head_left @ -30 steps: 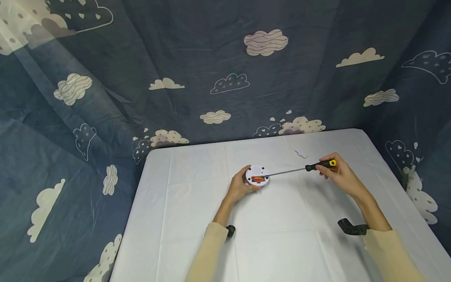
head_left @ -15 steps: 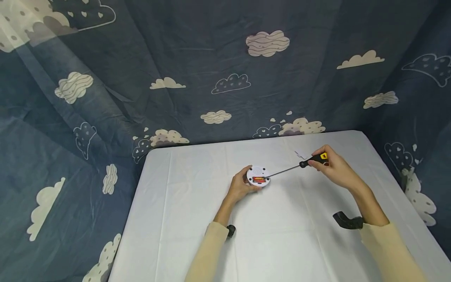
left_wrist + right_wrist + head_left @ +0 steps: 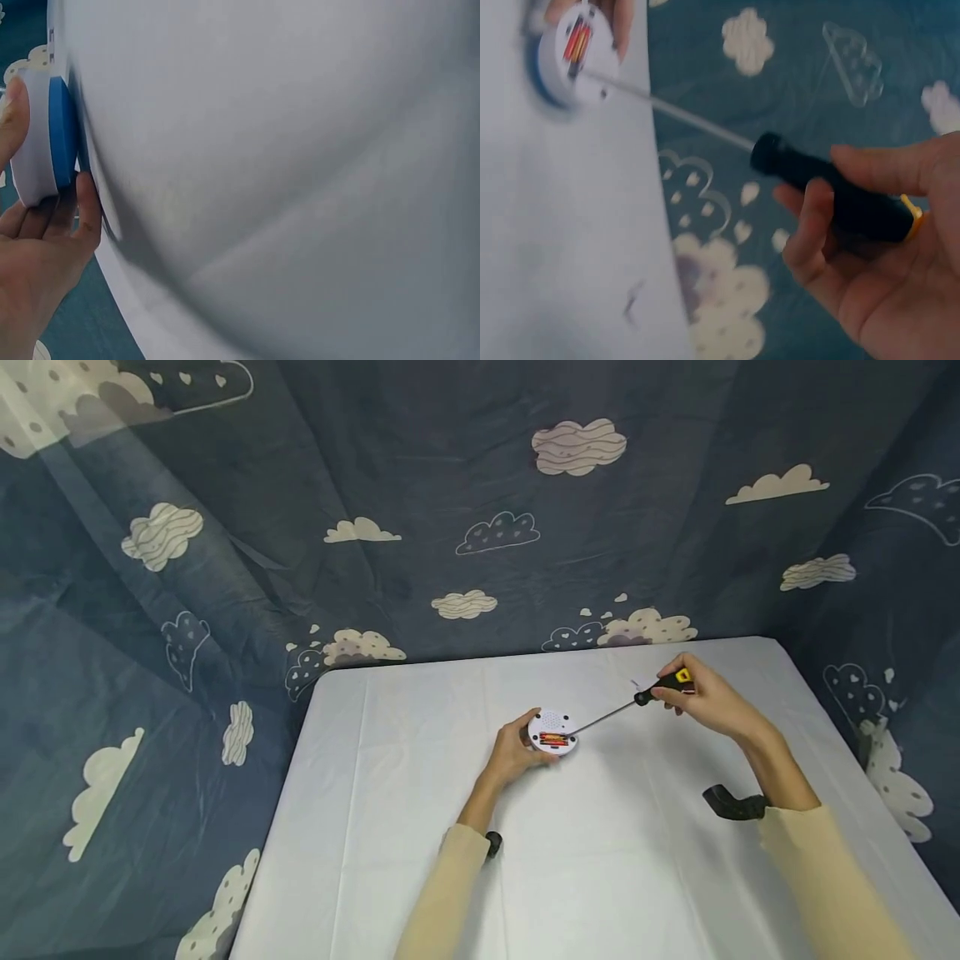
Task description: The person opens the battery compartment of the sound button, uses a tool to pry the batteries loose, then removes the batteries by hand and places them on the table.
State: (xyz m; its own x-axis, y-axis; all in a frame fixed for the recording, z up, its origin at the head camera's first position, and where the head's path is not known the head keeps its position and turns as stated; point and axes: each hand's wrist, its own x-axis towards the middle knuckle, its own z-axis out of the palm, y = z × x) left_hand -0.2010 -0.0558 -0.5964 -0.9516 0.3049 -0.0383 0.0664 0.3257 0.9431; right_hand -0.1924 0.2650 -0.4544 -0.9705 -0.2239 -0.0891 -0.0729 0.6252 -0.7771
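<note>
Fingers of your left hand, one black mount at that wrist, grip one round device by its rim. You have it about midway across the counter, over the far half, its blue side down and its white face, with one patch of small holes, turned up. In its single opening you have two batteries, orange-red, side by side. One screwdriver slants up to the right, its tip at their right end; you cannot tell whether it touches them. Beyond it lies one small pale piece, blurred in your right wrist view. Your right hand, a second mount at its wrist, has its thumb and fingers round the black, yellow-ended handle.

Your counter is draped in white, with straight fold creases. A dark blue curtain, printed with pale clouds, hangs to your left, ahead and to your right.
</note>
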